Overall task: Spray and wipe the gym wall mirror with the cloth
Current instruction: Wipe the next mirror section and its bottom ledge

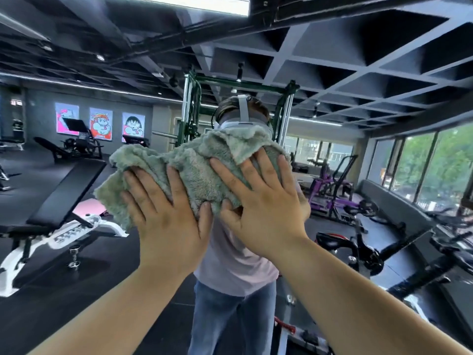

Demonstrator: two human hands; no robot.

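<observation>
The wall mirror (358, 85) fills the whole view and reflects the gym and a person in a pale shirt and jeans. A fluffy grey-green cloth (197, 170) is spread flat against the glass at head height. My left hand (166, 216) presses its lower left part with straight, spread fingers. My right hand (263, 201) presses its right part, also with fingers spread flat. The two thumbs nearly meet at the cloth's lower middle. No spray bottle is in view.
Reflected in the mirror are a black and white weight bench (58, 208) at the left, a green cable rack (194, 111) behind the person, purple machines and exercise bikes (363, 242) at the right, and windows along the right wall.
</observation>
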